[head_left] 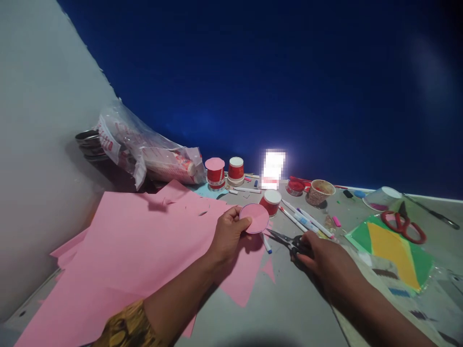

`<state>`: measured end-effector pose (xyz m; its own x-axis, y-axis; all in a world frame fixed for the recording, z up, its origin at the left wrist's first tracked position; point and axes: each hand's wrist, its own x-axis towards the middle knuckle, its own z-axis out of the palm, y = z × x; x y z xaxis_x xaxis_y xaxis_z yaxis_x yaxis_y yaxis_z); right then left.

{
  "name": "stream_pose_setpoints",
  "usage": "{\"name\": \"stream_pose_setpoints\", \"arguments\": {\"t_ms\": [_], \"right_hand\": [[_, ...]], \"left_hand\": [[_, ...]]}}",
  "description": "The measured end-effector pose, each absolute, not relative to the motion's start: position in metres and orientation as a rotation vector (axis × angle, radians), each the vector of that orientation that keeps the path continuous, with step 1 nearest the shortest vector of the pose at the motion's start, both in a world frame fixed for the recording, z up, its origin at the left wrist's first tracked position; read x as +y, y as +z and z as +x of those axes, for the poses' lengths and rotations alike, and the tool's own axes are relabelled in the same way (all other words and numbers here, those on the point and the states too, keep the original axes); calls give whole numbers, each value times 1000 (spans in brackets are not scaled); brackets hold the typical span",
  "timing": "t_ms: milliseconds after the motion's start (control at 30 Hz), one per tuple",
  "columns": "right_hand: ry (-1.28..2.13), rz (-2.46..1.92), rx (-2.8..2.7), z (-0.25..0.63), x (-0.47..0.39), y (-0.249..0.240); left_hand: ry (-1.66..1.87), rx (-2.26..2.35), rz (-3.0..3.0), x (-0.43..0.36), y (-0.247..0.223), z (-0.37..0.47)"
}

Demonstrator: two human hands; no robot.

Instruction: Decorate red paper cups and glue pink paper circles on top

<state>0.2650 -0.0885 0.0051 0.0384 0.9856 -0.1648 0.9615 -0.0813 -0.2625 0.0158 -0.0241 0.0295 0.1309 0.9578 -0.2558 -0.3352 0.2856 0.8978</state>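
Note:
My left hand [228, 234] pinches a round pink paper disc [256, 218] between thumb and fingers; a dark line runs along the disc's rim. In my right hand [318, 255] is a pair of black-handled scissors [282, 237], with the blades pointing left, close to the disc's lower right edge. Large sheets of pink paper [130, 246] lie under and left of my left hand. A small pink offcut [268, 271] rests on the table below the scissors. Just behind the disc stands an upturned red and white paper cup [271, 202].
Two more red cups stand behind, one topped with a pink disc [215, 164]. Markers [314, 224] lie behind the scissors. At right are red-handled scissors [404, 226] on green and yellow sheets [394, 250]. A plastic bag [152, 154] leans at the left wall; a brown-stained cup [320, 193] stands at the back.

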Motion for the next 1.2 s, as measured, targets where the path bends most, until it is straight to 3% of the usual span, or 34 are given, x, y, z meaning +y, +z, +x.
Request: {"name": "stream_pose_setpoints", "arguments": {"t_ms": [267, 533, 733, 1200], "right_hand": [[391, -2054, -2149, 272, -92, 2], [704, -1752, -1865, 265, -88, 6], [1160, -1515, -1510, 220, -96, 2], [910, -1620, -1855, 224, -91, 5]], "left_hand": [[1074, 1018, 823, -27, 24, 17], [1050, 860, 556, -36, 17, 26], [919, 744, 518, -53, 1, 43], [844, 1027, 1214, -53, 10, 37]]}}
